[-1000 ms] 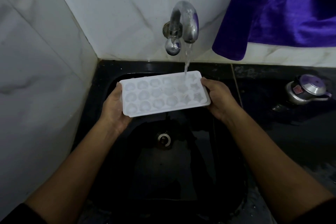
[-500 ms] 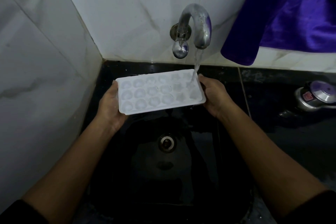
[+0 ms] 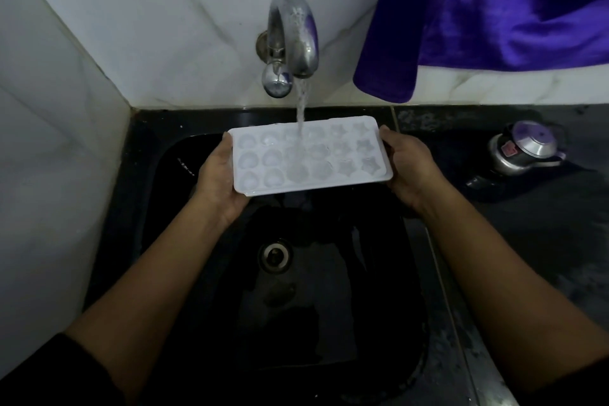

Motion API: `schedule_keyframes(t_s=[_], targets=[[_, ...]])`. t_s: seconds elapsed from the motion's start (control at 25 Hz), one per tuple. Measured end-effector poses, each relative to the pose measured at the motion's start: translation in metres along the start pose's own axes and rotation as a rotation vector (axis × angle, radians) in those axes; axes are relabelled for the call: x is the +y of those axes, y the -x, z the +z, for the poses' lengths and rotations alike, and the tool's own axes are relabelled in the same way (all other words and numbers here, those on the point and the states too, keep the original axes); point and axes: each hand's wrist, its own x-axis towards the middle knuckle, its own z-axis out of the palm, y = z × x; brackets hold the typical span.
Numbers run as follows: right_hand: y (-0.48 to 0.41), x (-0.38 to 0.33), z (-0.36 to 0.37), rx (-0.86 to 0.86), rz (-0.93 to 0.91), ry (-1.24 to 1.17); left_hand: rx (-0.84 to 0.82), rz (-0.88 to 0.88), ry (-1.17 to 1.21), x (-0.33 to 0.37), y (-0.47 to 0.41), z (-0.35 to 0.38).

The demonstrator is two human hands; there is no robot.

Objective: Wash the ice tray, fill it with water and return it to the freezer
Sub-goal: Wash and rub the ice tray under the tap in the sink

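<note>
over black sink (image 3: 148,181), both hands grip ice tray (image 3: 309,171) under running tap (image 3: 293,39).

A home kitchen is being shown: a black sink (image 3: 329,290) is being fed by a wall tap (image 3: 293,39) against marble tiles (image 3: 164,26), and probably a pressure cooker (image 3: 524,150) is being kept on the dark counter (image 3: 543,224).

a white ice tray (image 3: 309,156) patterned with round and star-shaped moulds is seen over a black sink (image 3: 329,306). white marble-veined tiles (image 3: 164,26), a purple cloth (image 3: 494,10) and a silver tap (image 3: 293,43) are shown.
</note>
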Motion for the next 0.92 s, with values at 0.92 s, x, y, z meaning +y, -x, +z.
schedule_keyframes(t_s=[0.92], targets=[[0.022,0.028,0.016,-0.095,0.030,0.185,0.051,0.046,0.076,-0.016,0.038,-0.052]])
